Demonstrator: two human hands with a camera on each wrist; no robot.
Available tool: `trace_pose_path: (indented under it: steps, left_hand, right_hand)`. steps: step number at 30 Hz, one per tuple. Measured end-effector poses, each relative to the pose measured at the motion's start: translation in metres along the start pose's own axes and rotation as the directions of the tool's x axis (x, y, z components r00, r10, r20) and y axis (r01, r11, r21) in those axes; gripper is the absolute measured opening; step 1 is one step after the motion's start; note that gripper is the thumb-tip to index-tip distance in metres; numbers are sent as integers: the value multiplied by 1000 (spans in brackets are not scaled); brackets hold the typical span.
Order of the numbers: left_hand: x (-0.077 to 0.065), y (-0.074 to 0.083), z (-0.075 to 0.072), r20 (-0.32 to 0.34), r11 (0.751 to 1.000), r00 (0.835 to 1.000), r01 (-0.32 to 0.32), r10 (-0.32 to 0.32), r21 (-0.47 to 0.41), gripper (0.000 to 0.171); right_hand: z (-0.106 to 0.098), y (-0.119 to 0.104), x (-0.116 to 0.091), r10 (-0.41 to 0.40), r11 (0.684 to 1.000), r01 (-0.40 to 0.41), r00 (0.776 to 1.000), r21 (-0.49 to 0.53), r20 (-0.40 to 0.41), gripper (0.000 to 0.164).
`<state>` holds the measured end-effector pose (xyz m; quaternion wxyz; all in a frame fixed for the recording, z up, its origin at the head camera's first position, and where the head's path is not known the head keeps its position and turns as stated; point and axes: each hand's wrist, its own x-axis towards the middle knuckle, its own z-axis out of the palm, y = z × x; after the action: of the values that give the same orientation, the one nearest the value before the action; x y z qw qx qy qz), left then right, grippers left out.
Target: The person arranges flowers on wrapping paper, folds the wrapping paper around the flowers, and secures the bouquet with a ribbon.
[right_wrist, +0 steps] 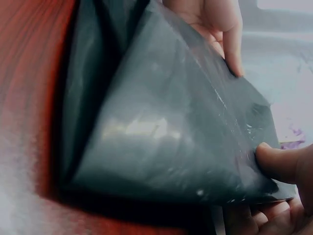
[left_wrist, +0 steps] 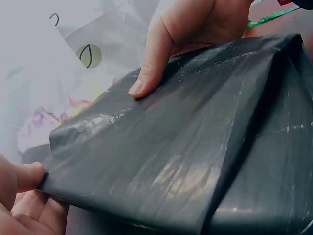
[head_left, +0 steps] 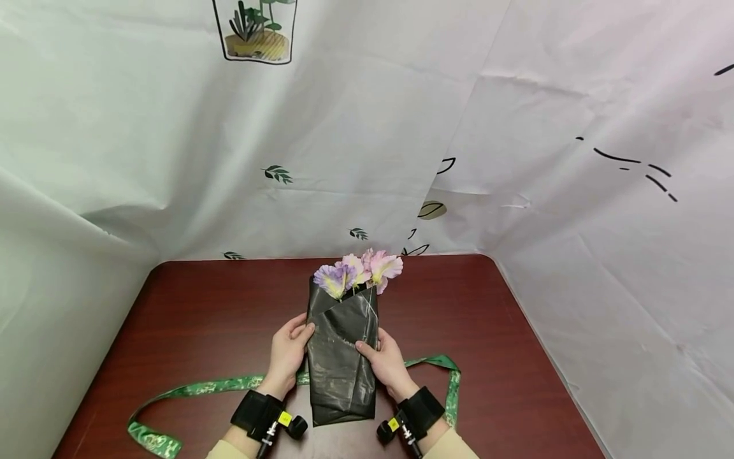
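A bouquet wrapped in black paper (head_left: 342, 363) stands between my two hands in the head view, its pink and purple flowers (head_left: 358, 271) poking out at the top. My left hand (head_left: 288, 350) grips the wrapper's left edge, thumb on the front and fingers behind. On the opposite edge my right hand (head_left: 388, 366) holds it the same way, a bit lower. The left wrist view shows the folded wrapper (left_wrist: 161, 147) close up, with both thumbs pressing its front. In the right wrist view the wrapper's lower fold (right_wrist: 142, 127) hangs over the table.
A green patterned ribbon (head_left: 215, 386) lies across the dark red table (head_left: 229, 319), passing behind the bouquet and curling at both ends. White printed cloth (head_left: 367, 127) hangs as walls around the table's back and sides.
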<state>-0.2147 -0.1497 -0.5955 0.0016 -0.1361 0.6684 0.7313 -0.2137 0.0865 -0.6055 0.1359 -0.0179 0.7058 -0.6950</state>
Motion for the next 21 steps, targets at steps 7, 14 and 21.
trace_pose_path:
  steps: [7, 14, 21]
  left_hand:
    - [0, -4, 1, 22, 997, 999, -42, 41, 72, 58]
    - [3, -11, 5, 7, 992, 995, -104, 104, 67, 63]
    - [4, -20, 8, 8, 955, 980, -196, 199, 225, 64]
  right_hand:
    - [0, 7, 9, 9, 1000, -9, 1000, -21, -18, 48]
    - [0, 2, 10, -76, 967, 53, 993, -249, -86, 65]
    - [-5, 23, 19, -268, 748, 94, 949, -657, -168, 76]
